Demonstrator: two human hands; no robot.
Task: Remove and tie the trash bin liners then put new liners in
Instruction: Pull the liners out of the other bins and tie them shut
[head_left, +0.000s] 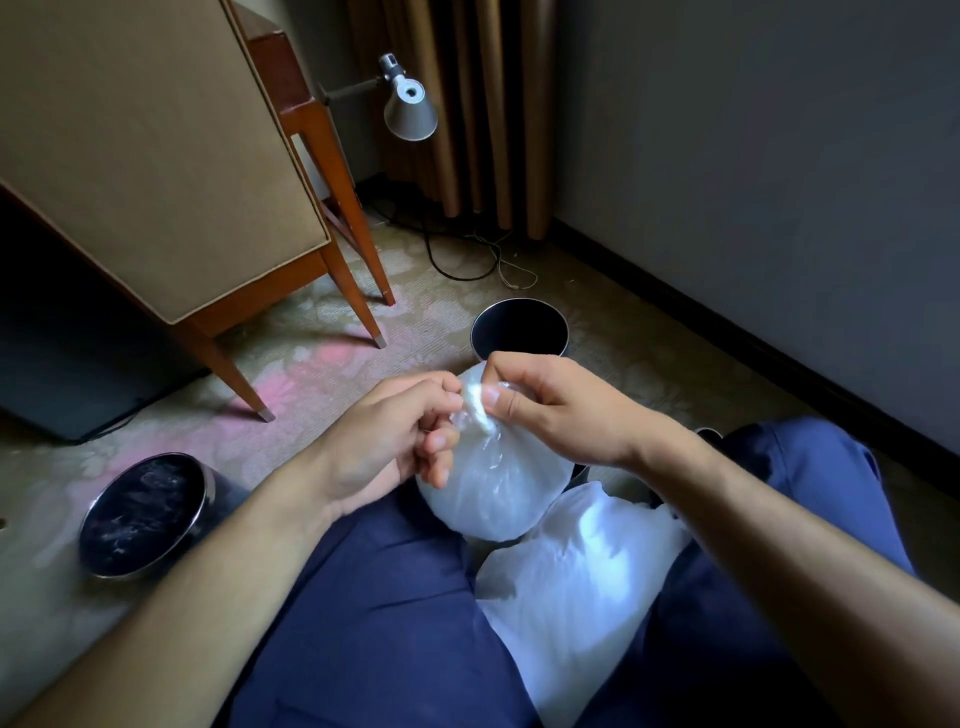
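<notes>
Over the lap, both hands meet at the twisted neck (475, 410) of a puffed, translucent white liner (498, 483). The left hand (395, 436) pinches the neck from the left with curled fingers, and the right hand (561, 405) pinches it from the right between thumb and forefinger. The liner's round body hangs between the knees, touching a second white bag (571, 587) that lies near, on the blue trousers (384, 623).

Just beyond the right knuckles stands an open dark bin (519, 332), the hand covering its near rim. Another bin (145, 514) sits on the left, beside the left forearm. Bare carpet (322, 374) stretches between the two bins, up to the chair legs (244, 384). A dark skirting edge (779, 358) runs along the right, near the right knee.
</notes>
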